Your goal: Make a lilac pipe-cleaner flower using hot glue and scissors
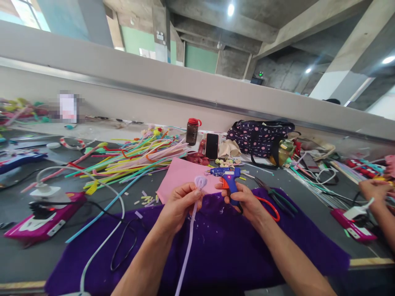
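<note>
Between the thumb and fingers of my left hand is a lilac pipe cleaner, its top curled into a small looped bud and its long tail hanging down. My right hand is wrapped around the handle of a blue glue gun with an orange trigger. The nozzle points left, a short way above and to the right of the bud, not touching it. Under both hands lie a purple cloth and a pink sheet. Pliers with dark green handles and a red-handled tool rest by my right wrist.
Bundled colourful pipe cleaners lie at the left. Magenta power strips with cables sit on both sides. Behind stand a bottle with a red lid, a phone and a patterned bag. Another person's hand is at the right.
</note>
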A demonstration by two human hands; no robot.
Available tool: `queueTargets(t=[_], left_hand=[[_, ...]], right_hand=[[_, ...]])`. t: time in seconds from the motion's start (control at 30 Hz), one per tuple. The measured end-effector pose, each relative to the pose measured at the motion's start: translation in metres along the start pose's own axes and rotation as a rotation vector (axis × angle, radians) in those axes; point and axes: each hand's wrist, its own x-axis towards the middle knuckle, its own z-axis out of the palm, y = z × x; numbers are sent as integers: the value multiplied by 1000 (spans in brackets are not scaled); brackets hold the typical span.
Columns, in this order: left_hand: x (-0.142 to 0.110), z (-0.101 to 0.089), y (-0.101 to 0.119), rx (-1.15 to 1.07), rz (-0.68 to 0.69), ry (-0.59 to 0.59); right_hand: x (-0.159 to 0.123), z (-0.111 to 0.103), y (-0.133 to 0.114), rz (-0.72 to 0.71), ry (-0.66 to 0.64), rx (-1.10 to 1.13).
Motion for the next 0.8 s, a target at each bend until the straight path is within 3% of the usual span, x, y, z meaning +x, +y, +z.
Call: queueTargets(t=[0.5,0.6,0.8], left_hand=[[0,1,-2,5,0,-13],[0,-1,-1,2,9,-11],[-1,-3,3,-2,24,19]], right_hand=[[-5,7,7,-41,21,33],[-5,5,7,-9,0,49],[7,9,20,149,3,-125]])
